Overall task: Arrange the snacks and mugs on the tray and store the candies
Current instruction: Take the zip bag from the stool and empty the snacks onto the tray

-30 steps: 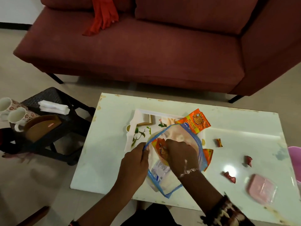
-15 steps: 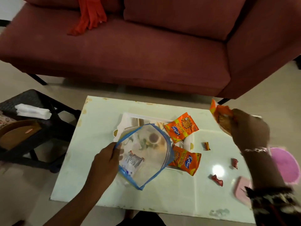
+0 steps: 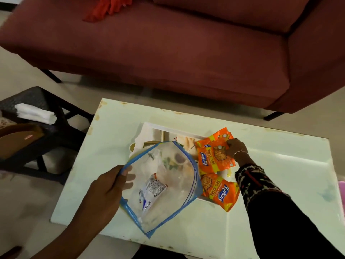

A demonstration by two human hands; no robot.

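Note:
My left hand grips the blue-edged rim of a clear zip bag held open over the white tray; a white packet lies inside the bag. My right hand rests on an orange snack packet lying on the tray's right side, fingers closed on its top edge. Another orange packet lies partly under it, and a third orange packet lies nearer me, on the tray's right edge. The candies are hidden behind my right arm.
The white coffee table stands in front of a dark red sofa with an orange-red cloth on it. A black side table at left holds white napkins and a brown holder. A pink object shows at the right edge.
My right hand drew an orange packet out of the bag, swung it right, and has brought it down onto the tray over another packet. My left hand keeps holding the bag.

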